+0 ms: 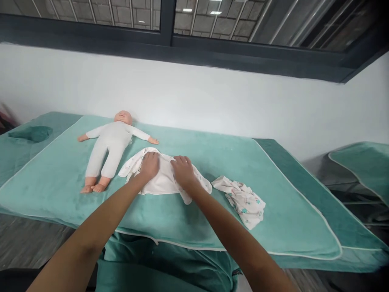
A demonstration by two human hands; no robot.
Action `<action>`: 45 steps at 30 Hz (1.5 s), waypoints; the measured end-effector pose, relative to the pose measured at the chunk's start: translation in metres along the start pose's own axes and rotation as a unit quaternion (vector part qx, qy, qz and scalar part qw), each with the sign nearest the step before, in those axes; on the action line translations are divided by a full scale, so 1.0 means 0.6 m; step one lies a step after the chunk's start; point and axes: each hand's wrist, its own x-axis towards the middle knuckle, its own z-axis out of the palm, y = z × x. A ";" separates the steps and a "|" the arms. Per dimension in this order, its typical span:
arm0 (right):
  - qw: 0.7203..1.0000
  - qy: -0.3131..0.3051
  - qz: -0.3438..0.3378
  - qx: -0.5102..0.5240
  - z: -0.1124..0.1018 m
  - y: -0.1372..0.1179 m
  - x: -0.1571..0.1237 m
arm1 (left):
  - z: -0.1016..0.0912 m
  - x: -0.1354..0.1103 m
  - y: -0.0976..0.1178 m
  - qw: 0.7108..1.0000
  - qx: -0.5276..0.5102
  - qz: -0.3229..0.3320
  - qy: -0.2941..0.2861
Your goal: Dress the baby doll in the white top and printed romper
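Observation:
A small white baby garment [161,180] lies spread on the teal blanket [273,219], just right of a baby doll [111,144] in a white bodysuit lying on its back. My left hand [149,165] presses flat on the garment's left part, fingers stretched out. On the garment's right part rests my right hand [183,170], its fingers curled down onto the cloth near the middle. A second crumpled patterned garment [243,199] lies to the right, untouched.
The blanket covers a table against a white wall under a dark-framed window. A darker teal cushion [32,133] sits at far left. Another teal-covered surface [364,162] stands at the right.

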 end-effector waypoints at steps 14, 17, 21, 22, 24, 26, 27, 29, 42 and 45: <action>0.924 -0.089 0.313 0.201 0.045 0.229 0.107 | 0.060 0.103 0.039 0.989 -0.054 -0.129 0.055; 0.930 -0.028 0.338 0.142 0.037 0.216 0.092 | 0.080 0.097 0.034 0.988 -0.075 -0.074 0.110; 0.969 0.034 0.245 -0.013 0.019 0.142 0.070 | 0.109 0.092 0.019 0.978 -0.118 -0.012 0.170; 0.980 0.038 0.195 -0.032 0.018 0.115 0.067 | 0.113 0.092 0.015 0.975 -0.128 -0.017 0.179; 0.996 0.025 0.085 -0.016 0.022 0.065 0.068 | 0.119 0.091 0.012 0.971 -0.141 -0.025 0.191; 0.996 -0.020 0.084 0.031 0.032 0.029 0.079 | 0.119 0.090 0.012 0.968 -0.148 -0.023 0.200; 0.991 -0.043 0.117 0.052 0.039 0.017 0.087 | 0.117 0.089 0.013 0.967 -0.151 -0.020 0.206; 0.973 -0.069 0.205 0.077 0.053 0.007 0.104 | 0.112 0.086 0.015 0.962 -0.159 -0.019 0.220; 0.974 0.030 0.226 0.008 0.071 0.015 0.100 | 0.087 0.068 0.027 0.965 -0.151 -0.045 0.207; 0.974 0.019 0.224 0.027 0.081 0.023 0.100 | 0.084 0.069 0.028 0.968 -0.140 -0.041 0.204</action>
